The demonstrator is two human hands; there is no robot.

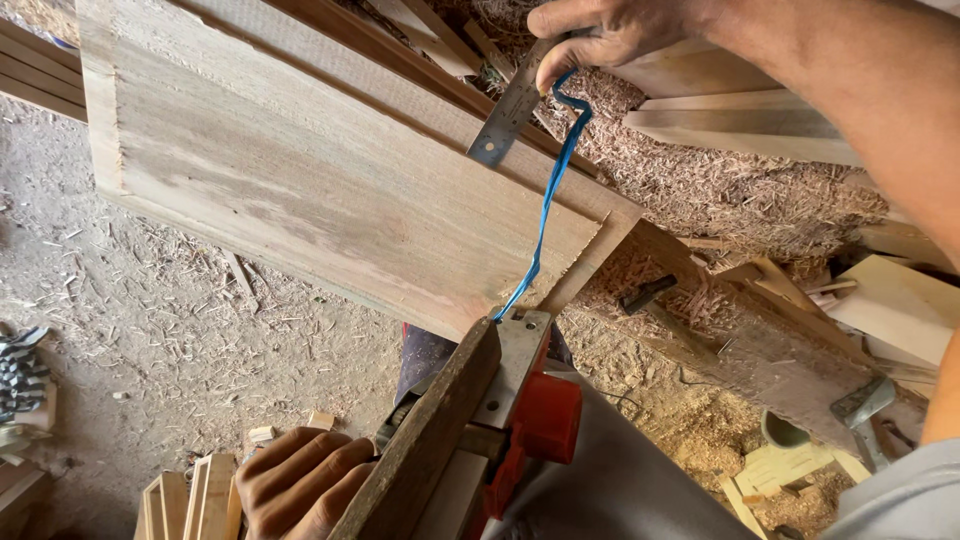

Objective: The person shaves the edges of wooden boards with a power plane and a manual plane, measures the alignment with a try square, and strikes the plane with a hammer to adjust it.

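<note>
My right hand (600, 35) reaches out at the top and grips a steel ruler (505, 115) whose lower end lies over a wide raised wooden panel (320, 180). A blue strap (548, 195) hangs from that hand down to a red and grey power tool (525, 400) at the bottom centre. My left hand (300, 485) curls around the near end of a dark wooden strip (430, 440) that runs alongside the tool.
Wood shavings (730, 190) are heaped behind the panel. Sawdust covers the ground (170, 330) at left. Pale offcut boards (740, 125) lie at the top right and small wood pieces (190, 500) at the bottom left. A hammer (865, 405) lies at the right.
</note>
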